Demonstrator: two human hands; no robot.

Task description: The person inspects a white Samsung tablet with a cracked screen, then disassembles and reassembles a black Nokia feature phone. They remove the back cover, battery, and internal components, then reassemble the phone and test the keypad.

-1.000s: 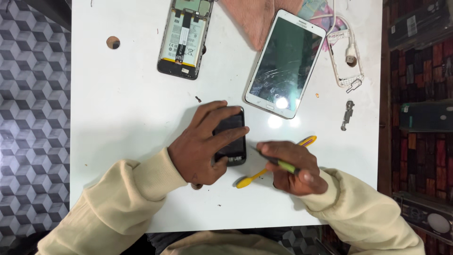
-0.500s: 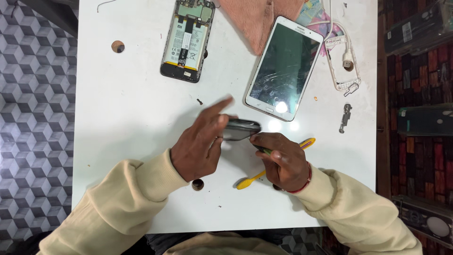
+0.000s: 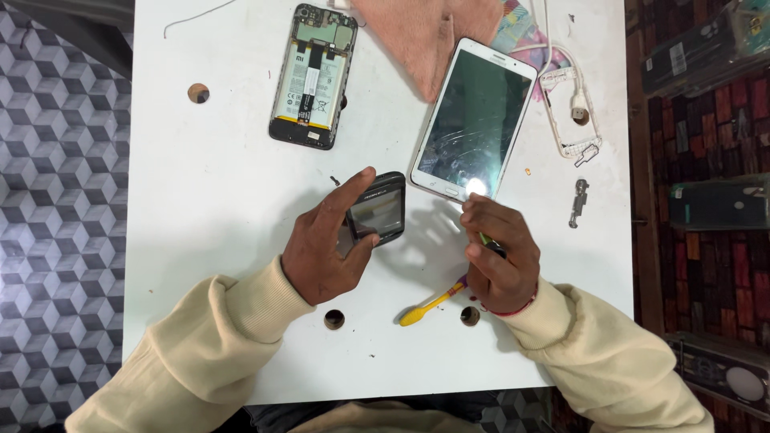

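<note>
My left hand [image 3: 325, 244] holds a small dark phone [image 3: 377, 210] lifted above the white table [image 3: 216, 192], its screen facing up, thumb and fingers gripping its left side. My right hand [image 3: 497, 252] is closed around a thin tool with a green and dark shaft [image 3: 488, 241], a short way right of the phone. Under that hand lies a yellow toothbrush [image 3: 429, 304], its handle pointing toward the table's near edge.
A white tablet with a cracked screen [image 3: 473, 120] lies beyond my right hand. An opened phone showing its battery and boards [image 3: 313, 76] lies at the far left. A pink cloth [image 3: 437, 36], a white frame with cable [image 3: 571, 112] and a small metal part [image 3: 578, 202] sit nearby.
My left hand lifted the small phone and turned it from edge-on to screen up. My right hand drew away from the phone to the right, off the yellow toothbrush.
</note>
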